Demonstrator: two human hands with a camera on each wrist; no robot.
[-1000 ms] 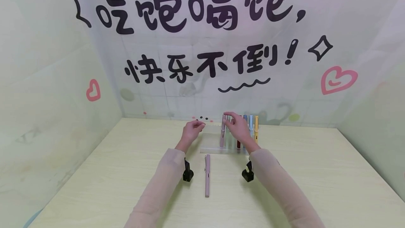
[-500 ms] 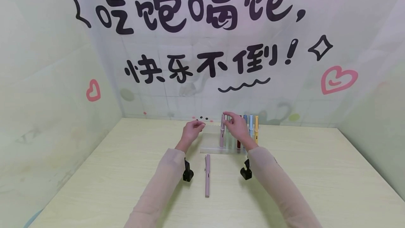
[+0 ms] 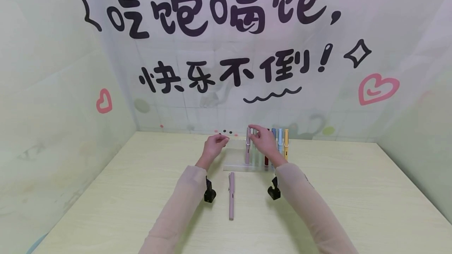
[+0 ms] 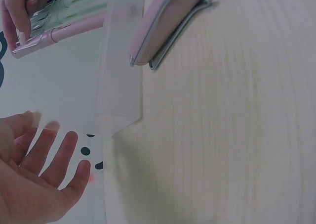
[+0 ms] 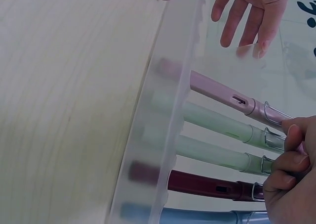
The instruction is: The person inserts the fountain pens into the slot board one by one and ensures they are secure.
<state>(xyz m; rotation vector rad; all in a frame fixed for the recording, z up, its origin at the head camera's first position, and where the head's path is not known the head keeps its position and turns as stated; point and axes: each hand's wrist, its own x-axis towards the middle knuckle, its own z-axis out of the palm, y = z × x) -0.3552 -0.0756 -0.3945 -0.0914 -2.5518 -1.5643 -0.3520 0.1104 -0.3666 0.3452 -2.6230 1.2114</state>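
Observation:
A frosted clear pen stand [image 3: 234, 155] sits toward the back of the table, with several pens upright in it. My left hand [image 3: 214, 146] pinches the upper left edge of its back panel between thumb and index finger; the other fingers spread out behind, as the left wrist view shows. At the cap of a light purple pen [image 5: 219, 89], the leftmost in the row, my right hand [image 3: 265, 141] pinches with thumb and index finger. The lower end of this pen stands in the slotted front ledge. A second light purple pen [image 3: 231, 197] lies on the table before the stand.
Right of the held pen stand two pale green pens [image 5: 212, 150], a dark red pen [image 5: 215, 187], a blue pen [image 5: 202, 217], a light blue pen [image 3: 280, 136] and a yellow pen [image 3: 286, 144]. A printed cloth backdrop [image 3: 197, 117] rises behind the table [image 3: 141, 191].
My right hand and forearm have shifted very slightly left, and the top of the held pen with them. The left hand and the lying pen have stayed in place.

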